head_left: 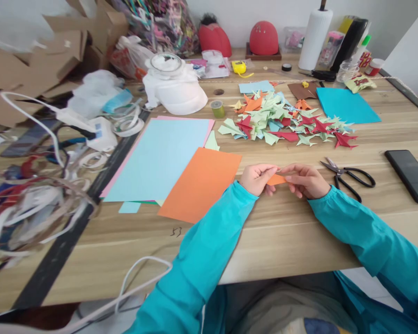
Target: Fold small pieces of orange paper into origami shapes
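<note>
A small folded piece of orange paper (276, 180) is pinched between my two hands above the wooden table. My left hand (257, 178) grips its left end with thumb and fingers. On the other end, my right hand (307, 180) holds it between thumb and fingertips. The exact fold is partly hidden by the fingers. Left of my hands lies a larger orange sheet (202, 183), overlapping a stack topped by a light blue sheet (160, 155). Just right of my right hand rest black-handled scissors (348, 176), blades apart. Beyond my hands spreads a pile of folded paper shapes (275, 113) in green, red and orange.
A black phone (409, 175) lies at the right. A bright blue sheet (348, 105) sits behind the pile, near a yellow tape measure (238, 67). Tangled ribbons and cords (38, 208) crowd the left side. A white cable (142, 273) loops over the front edge.
</note>
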`<state>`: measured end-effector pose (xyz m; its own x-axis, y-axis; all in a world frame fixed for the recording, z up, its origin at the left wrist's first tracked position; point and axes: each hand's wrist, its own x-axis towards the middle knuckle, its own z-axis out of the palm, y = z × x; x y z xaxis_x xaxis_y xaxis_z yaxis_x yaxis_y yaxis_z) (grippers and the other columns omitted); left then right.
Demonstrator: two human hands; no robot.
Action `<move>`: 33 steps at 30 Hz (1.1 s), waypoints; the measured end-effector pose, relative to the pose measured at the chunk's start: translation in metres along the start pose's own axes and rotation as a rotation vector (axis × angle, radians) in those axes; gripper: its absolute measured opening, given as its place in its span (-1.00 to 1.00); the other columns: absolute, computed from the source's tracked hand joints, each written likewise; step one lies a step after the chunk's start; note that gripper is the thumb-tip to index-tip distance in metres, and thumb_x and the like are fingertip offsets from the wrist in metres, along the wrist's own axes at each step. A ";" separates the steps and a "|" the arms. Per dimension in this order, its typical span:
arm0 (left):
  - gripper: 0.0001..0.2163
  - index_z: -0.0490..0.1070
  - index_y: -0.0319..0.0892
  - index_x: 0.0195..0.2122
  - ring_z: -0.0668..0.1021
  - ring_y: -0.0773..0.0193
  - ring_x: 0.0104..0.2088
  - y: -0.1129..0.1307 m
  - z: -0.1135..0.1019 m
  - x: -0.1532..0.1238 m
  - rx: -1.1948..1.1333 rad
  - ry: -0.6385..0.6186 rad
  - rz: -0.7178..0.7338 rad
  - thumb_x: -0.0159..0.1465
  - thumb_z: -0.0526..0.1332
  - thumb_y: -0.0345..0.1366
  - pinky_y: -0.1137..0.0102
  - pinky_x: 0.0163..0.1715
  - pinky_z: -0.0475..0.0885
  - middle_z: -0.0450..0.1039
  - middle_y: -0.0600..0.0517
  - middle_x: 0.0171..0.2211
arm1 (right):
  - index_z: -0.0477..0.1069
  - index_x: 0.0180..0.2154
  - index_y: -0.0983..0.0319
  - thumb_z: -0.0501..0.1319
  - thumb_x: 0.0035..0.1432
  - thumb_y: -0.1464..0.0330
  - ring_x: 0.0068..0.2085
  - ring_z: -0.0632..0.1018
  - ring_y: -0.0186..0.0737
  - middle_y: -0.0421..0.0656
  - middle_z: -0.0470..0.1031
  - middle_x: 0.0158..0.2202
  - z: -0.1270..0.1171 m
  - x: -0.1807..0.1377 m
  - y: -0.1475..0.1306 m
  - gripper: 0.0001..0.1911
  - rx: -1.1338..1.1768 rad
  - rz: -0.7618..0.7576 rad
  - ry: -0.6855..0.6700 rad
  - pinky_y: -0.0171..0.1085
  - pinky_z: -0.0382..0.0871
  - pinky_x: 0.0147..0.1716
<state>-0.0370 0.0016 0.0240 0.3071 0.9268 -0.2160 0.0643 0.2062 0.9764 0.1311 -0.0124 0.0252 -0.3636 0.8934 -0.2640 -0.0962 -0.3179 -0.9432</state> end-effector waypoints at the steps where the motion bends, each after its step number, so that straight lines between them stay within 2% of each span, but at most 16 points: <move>1: -0.65 0.42 -0.34 -0.18 0.42 0.37 -0.77 0.000 0.000 0.000 -0.001 -0.005 -0.008 0.13 0.17 -0.16 0.56 -0.81 0.32 0.34 0.09 -0.78 | 0.36 -0.26 0.30 0.27 -0.13 0.35 -0.80 0.28 -0.46 -0.29 0.37 -0.74 0.000 0.000 0.000 -0.68 0.006 0.003 0.001 -0.48 0.08 -0.84; 5: -0.63 0.41 -0.34 -0.16 0.42 0.37 -0.78 0.000 0.000 0.000 -0.034 -0.004 -0.014 0.13 0.16 -0.13 0.56 -0.81 0.32 0.33 0.09 -0.79 | 0.35 -0.30 0.30 0.27 -0.14 0.36 -0.80 0.27 -0.47 -0.28 0.37 -0.74 0.001 0.001 0.000 -0.72 0.026 0.013 0.003 -0.48 0.08 -0.85; 13: -0.59 0.35 -0.38 -0.12 0.51 0.29 -0.66 0.002 0.004 -0.001 -0.170 -0.030 -0.033 0.10 0.20 -0.16 0.49 -0.67 0.43 0.45 -0.01 -0.64 | 0.37 -0.33 0.32 0.28 -0.18 0.36 -0.78 0.29 -0.46 -0.27 0.37 -0.75 0.001 0.002 0.001 -0.71 0.055 0.032 0.040 -0.48 0.09 -0.84; 18: -0.58 0.32 -0.35 -0.08 0.48 0.31 -0.70 -0.003 0.001 0.001 -0.178 -0.063 -0.072 0.07 0.25 -0.22 0.45 -0.67 0.43 0.43 0.04 -0.68 | 0.38 -0.32 0.31 0.28 -0.17 0.34 -0.80 0.27 -0.47 -0.27 0.38 -0.75 0.001 0.001 0.001 -0.71 0.034 0.033 0.035 -0.47 0.07 -0.85; 29: -0.63 0.33 -0.36 -0.11 0.42 0.40 -0.76 -0.002 0.001 0.002 -0.155 -0.062 -0.067 0.10 0.21 -0.24 0.53 -0.74 0.33 0.39 0.08 -0.72 | 0.37 -0.33 0.31 0.28 -0.17 0.33 -0.80 0.27 -0.47 -0.28 0.38 -0.75 0.002 0.001 0.000 -0.71 0.023 0.016 0.047 -0.48 0.05 -0.84; 33: -0.59 0.30 -0.36 -0.08 0.44 0.37 -0.74 -0.002 0.000 0.002 -0.211 -0.097 -0.079 0.09 0.22 -0.23 0.50 -0.71 0.36 0.40 0.07 -0.72 | 0.37 -0.33 0.31 0.28 -0.16 0.34 -0.79 0.27 -0.48 -0.27 0.38 -0.75 0.002 0.001 0.001 -0.72 0.022 0.002 0.039 -0.48 0.06 -0.83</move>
<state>-0.0368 0.0029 0.0219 0.3995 0.8729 -0.2802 -0.1046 0.3471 0.9320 0.1292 -0.0121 0.0247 -0.3270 0.9043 -0.2745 -0.1157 -0.3266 -0.9381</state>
